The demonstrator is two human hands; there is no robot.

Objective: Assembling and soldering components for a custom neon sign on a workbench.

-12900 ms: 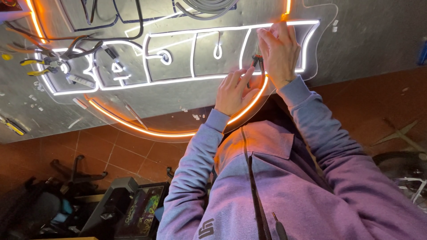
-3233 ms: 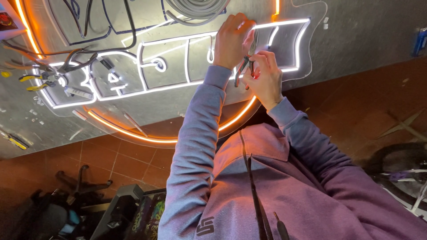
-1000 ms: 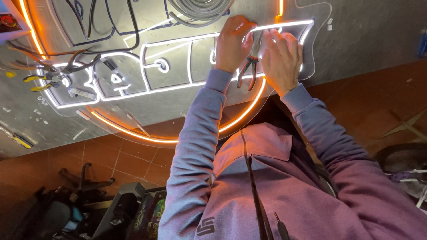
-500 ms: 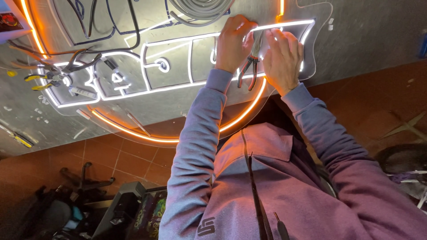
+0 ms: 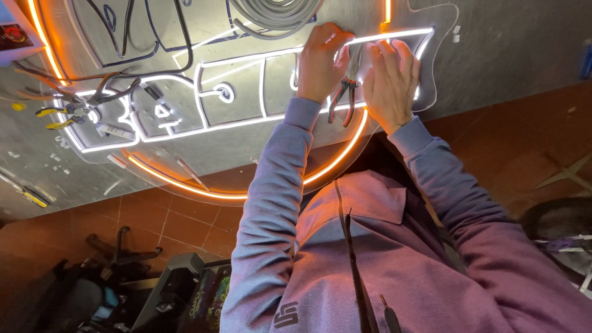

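Pressing my flat, open right hand (image 5: 390, 80) on the glowing neon sign (image 5: 246, 92). My left hand (image 5: 320, 61) grips pliers (image 5: 343, 98).

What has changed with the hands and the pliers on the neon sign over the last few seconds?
About three seconds ago both hands met around the pliers. Now the right hand has spread flat on the lit white tubing, while the left hand grips the pliers, handles hanging toward the person. The sign panel, grey cable coil and yellow-handled tools have not moved.
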